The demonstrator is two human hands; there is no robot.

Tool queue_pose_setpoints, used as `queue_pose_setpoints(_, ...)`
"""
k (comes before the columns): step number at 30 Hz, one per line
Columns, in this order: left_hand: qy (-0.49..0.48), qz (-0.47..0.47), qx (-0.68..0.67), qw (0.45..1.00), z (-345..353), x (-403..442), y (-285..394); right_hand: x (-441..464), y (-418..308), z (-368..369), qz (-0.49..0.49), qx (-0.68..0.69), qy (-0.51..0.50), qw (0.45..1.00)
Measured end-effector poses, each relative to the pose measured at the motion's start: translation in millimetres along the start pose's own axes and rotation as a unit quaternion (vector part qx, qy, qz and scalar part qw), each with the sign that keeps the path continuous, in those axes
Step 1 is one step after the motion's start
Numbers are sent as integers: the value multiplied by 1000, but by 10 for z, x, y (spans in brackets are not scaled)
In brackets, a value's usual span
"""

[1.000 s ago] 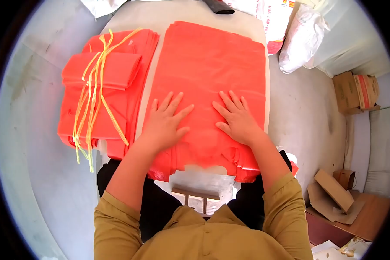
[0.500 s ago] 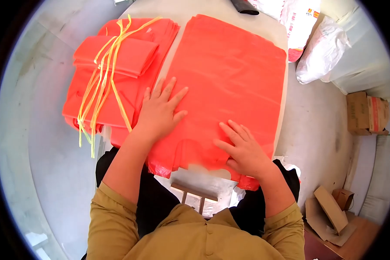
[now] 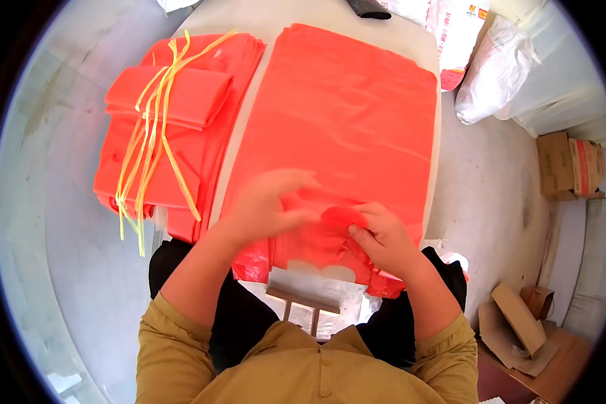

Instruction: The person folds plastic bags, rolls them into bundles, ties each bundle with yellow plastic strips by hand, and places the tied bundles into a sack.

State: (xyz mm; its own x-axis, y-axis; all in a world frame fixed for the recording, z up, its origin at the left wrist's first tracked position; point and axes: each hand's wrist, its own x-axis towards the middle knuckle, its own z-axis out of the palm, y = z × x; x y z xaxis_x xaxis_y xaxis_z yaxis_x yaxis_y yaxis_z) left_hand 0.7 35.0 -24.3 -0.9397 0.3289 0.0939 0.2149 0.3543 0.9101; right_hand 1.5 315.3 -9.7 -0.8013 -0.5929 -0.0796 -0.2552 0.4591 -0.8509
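Note:
A flat stack of red plastic bags (image 3: 343,114) lies in front of me, its cut-out handle end towards my body. My right hand (image 3: 382,236) pinches a lifted, folded piece of the top plastic bag between thumb and fingers, near the stack's front edge. Over the left front part of the stack is my left hand (image 3: 269,207), blurred by motion, its thumb and fingers apart and pointing right. Whether it touches the plastic I cannot tell. To the left, a folded bundle of red bags (image 3: 168,94) carries loose yellow strings (image 3: 156,121) across its top.
The pale tabletop (image 3: 242,145) shows between the two stacks. White printed sacks (image 3: 459,34) and a white plastic bag (image 3: 495,71) stand beyond at the right. Cardboard boxes (image 3: 555,165) sit by the right wall. A dark rolled object (image 3: 372,8) lies at the far edge.
Both hands lay flat on the stack before. My right hand now grips and lifts a piece of plastic bag, while my left hand has moved right and nearer my body.

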Motion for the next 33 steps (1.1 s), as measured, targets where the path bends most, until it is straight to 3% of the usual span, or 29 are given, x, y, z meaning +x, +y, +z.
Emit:
queue_pose_setpoints(2,-25,48,55,997,148,24,58,9,33,-1,16,30,-2,999)
queue_pose_setpoints(6,-48,29,71,996,260,39,12,46,19,-8,23,43,-11,999)
queue_pose_setpoints(9,-64,52,85,993,248,58,-7,55,-176,-1,103,135,2,985)
queue_pose_setpoints(11,-61,57,84,993,251,53,-17,73,-132,4,113,119,0,986)
queue_pose_setpoints(14,12,24,1,1000,182,38,-2,63,86,77,150,198,13,969)
queue_pose_setpoints(17,214,-35,-18,976,34,32,12,52,90,68,175,290,41,940)
queue_pose_setpoints(20,302,-74,-116,943,-172,-22,-84,52,16,36,187,335,72,921)
queue_pose_setpoints(26,325,-214,-286,876,-264,-231,-167,59,35,-4,197,326,88,920)
queue_pose_setpoints(33,292,-250,-261,885,-201,-507,35,86,-99,80,190,314,133,921)
